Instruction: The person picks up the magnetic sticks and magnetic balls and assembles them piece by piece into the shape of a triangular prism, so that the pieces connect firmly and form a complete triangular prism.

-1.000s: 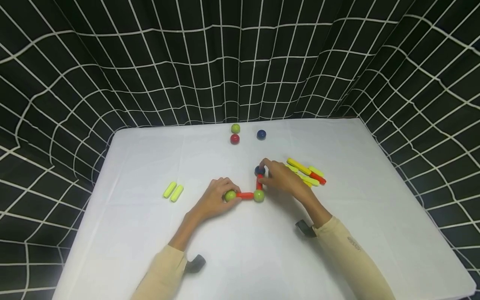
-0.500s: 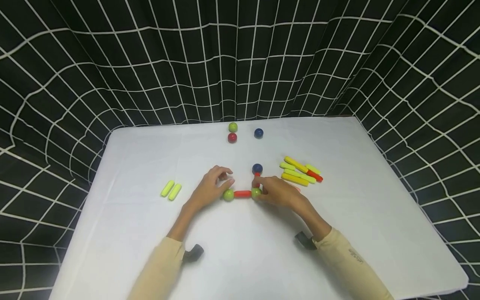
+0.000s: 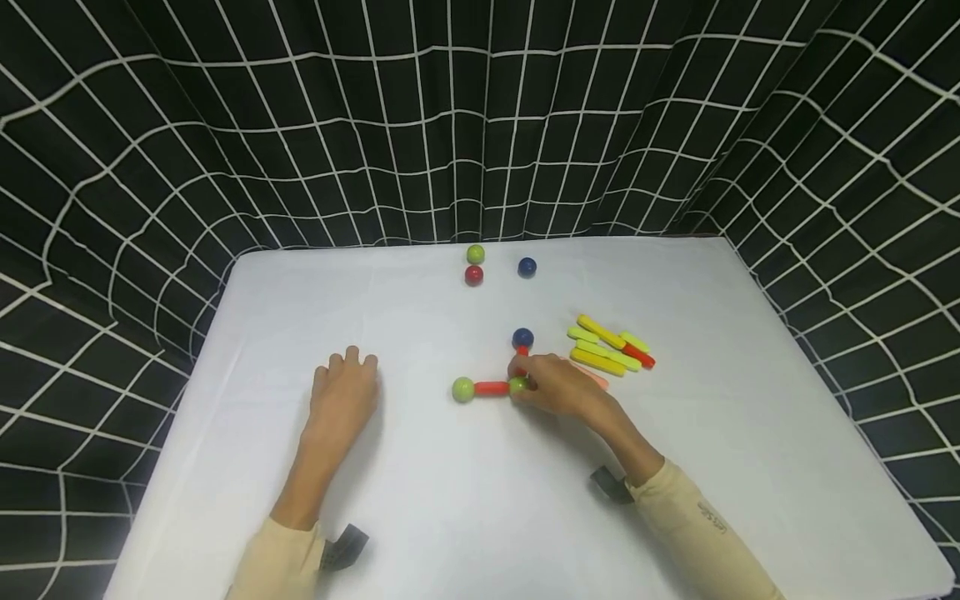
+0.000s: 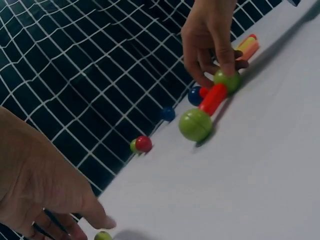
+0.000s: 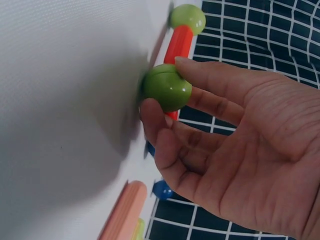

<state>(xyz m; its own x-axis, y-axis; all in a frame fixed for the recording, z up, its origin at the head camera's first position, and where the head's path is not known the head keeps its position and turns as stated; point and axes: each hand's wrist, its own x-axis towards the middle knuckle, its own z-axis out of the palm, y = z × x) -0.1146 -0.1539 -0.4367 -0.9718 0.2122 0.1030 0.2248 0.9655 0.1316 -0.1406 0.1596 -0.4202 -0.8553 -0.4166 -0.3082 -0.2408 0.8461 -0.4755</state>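
Note:
My right hand (image 3: 558, 385) pinches a green ball (image 5: 167, 87) between thumb and fingers. That ball is the corner of an L-shaped piece on the white table. A red stick (image 3: 491, 388) joins it to another green ball (image 3: 463, 389) on the left. A second red stick (image 3: 522, 351), partly covered by the fingers, leads away to a blue ball (image 3: 522, 337). At the left of the table, my left hand (image 3: 345, 400) hovers with loosely bent fingers, holding nothing visible. A yellow-green stick end (image 4: 102, 236) shows just below its thumb; the head view hides it under the hand.
Several yellow, yellow-green and red sticks (image 3: 600, 361) lie in a pile right of the right hand, with a salmon stick (image 5: 125, 210) nearest it. Toward the back edge sit a green ball (image 3: 476, 254), a red ball (image 3: 474, 276) and a blue ball (image 3: 527, 267).
My left hand has let go of the left green ball and moved left over the two yellow-green sticks. My right hand has shifted from the blue ball and red stick to the corner green ball.

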